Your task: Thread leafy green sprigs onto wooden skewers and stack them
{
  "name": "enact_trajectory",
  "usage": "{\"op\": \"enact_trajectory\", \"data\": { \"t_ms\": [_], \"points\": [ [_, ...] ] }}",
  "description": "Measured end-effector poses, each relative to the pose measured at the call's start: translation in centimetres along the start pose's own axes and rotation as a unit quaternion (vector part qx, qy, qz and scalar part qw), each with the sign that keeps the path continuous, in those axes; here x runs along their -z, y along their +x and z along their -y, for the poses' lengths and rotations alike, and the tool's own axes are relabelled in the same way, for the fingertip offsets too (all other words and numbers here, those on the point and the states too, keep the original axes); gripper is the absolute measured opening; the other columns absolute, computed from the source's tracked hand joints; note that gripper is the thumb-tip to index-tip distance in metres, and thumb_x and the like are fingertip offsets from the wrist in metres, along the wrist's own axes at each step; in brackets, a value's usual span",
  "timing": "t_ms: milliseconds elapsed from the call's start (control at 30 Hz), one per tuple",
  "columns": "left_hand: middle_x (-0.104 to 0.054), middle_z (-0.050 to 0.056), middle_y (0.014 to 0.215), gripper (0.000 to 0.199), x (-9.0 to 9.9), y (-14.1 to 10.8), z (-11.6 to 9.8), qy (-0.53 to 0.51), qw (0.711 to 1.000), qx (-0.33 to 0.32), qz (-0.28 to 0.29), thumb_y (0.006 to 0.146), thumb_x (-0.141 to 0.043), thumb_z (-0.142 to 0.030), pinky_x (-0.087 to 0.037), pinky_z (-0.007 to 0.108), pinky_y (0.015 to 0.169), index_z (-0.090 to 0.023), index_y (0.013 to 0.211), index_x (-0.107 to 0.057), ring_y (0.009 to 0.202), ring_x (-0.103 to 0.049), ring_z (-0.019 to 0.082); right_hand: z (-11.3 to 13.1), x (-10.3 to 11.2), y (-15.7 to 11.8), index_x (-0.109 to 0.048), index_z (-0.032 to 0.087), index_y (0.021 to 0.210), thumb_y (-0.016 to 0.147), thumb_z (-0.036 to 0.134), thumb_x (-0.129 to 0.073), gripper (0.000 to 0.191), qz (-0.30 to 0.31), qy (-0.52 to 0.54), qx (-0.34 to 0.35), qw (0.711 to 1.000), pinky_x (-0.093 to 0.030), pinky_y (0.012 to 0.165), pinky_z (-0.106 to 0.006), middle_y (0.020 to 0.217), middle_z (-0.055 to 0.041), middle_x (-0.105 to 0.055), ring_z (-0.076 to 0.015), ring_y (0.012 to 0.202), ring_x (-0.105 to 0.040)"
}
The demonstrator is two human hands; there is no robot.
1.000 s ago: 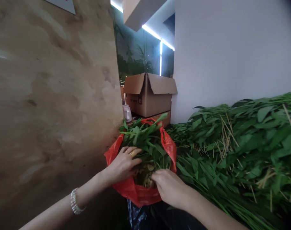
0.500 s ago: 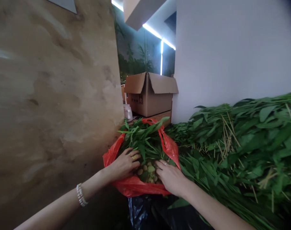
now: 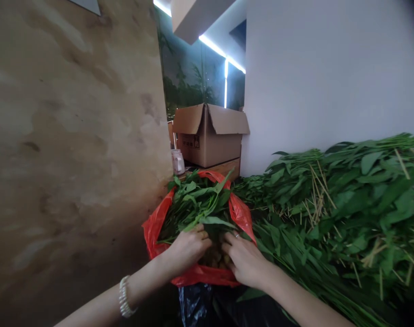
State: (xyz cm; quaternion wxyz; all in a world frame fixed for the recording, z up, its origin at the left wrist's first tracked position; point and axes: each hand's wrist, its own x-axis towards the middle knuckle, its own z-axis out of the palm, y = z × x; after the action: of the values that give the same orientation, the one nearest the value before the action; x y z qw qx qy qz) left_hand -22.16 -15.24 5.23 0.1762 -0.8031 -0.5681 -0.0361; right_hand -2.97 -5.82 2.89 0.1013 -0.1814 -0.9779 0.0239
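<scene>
A big brown wall [image 3: 77, 136] stands on the left, and a pale wall [image 3: 329, 77] is on the right. A wide heap of green leaves [image 3: 353, 204] lies below the pale wall. The red bag [image 3: 241, 211] sits between the heap and the brown wall, mouth open. It looks thin and soft, so it may sag. The leafy stems [image 3: 196, 204] inside look light, bendy and easy to tear; low on the stems seems a good place to hold.

The left hand [image 3: 189, 245] has bent fingers by the leaves; I can't tell if it grips any. The right hand [image 3: 246, 259] dips in just beside the right rim, fingertips hidden, so its hold can't be told. Room between the hands is tight; there is more above the leaves. Small yellowish bits [image 3: 211, 260] lie between the hands.
</scene>
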Motion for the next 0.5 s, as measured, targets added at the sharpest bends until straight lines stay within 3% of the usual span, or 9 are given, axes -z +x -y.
{"op": "enact_trajectory", "data": {
  "t_ms": [133, 233, 367, 500],
  "points": [
    [-0.066, 0.01, 0.091, 0.011, -2.6, 2.0, -0.8, 0.01, 0.997, 0.023, 0.074, 0.087, -0.058, -0.02, -0.048, 0.033, 0.07, -0.015, 0.095, -0.064, 0.084, -0.064, 0.025, -0.2, -0.1, -0.6, -0.064, 0.018, 0.098, 0.075, 0.015, -0.057, 0.024, -0.002, 0.015, -0.014, 1.0, -0.043, 0.094, -0.035, 0.107, -0.0068, -0.06, -0.0257, 0.106, -0.055],
    [-0.064, 0.014, 0.102, 0.019, -3.4, 1.9, -0.8, 0.012, 0.997, 0.035, 0.074, 0.084, -0.061, -0.022, -0.049, 0.035, 0.074, -0.014, 0.101, -0.063, 0.091, -0.063, 0.028, -0.5, -0.4, -1.0, -0.063, 0.019, 0.099, 0.076, 0.019, -0.059, 0.022, -0.009, 0.029, -0.027, 0.999, -0.042, 0.096, -0.035, 0.109, -0.0063, -0.061, -0.0256, 0.109, -0.053],
    [-0.064, 0.01, 0.096, 0.019, -2.6, 0.5, -0.4, -0.027, 0.996, 0.024, 0.079, 0.078, -0.066, -0.025, -0.049, 0.036, 0.078, -0.017, 0.095, -0.063, 0.094, -0.06, 0.028, -0.7, -0.9, -1.1, -0.062, 0.016, 0.112, 0.077, 0.022, -0.062, 0.035, -0.024, 0.048, -0.061, 0.997, -0.036, 0.104, -0.038, 0.118, -0.0103, -0.06, -0.0285, 0.114, -0.051],
    [-0.064, 0.007, 0.089, 0.009, -0.7, -0.7, -0.4, -0.065, 0.992, 0.008, 0.109, 0.082, -0.056, -0.023, -0.049, 0.033, 0.074, -0.019, 0.083, -0.064, 0.085, -0.062, 0.024, -0.6, -1.3, -0.5, -0.061, 0.01, 0.119, 0.076, 0.018, -0.061, 0.044, -0.02, 0.065, -0.077, 0.995, -0.033, 0.107, -0.041, 0.125, -0.0165, -0.058, -0.0318, 0.12, -0.049]
  ]
}}
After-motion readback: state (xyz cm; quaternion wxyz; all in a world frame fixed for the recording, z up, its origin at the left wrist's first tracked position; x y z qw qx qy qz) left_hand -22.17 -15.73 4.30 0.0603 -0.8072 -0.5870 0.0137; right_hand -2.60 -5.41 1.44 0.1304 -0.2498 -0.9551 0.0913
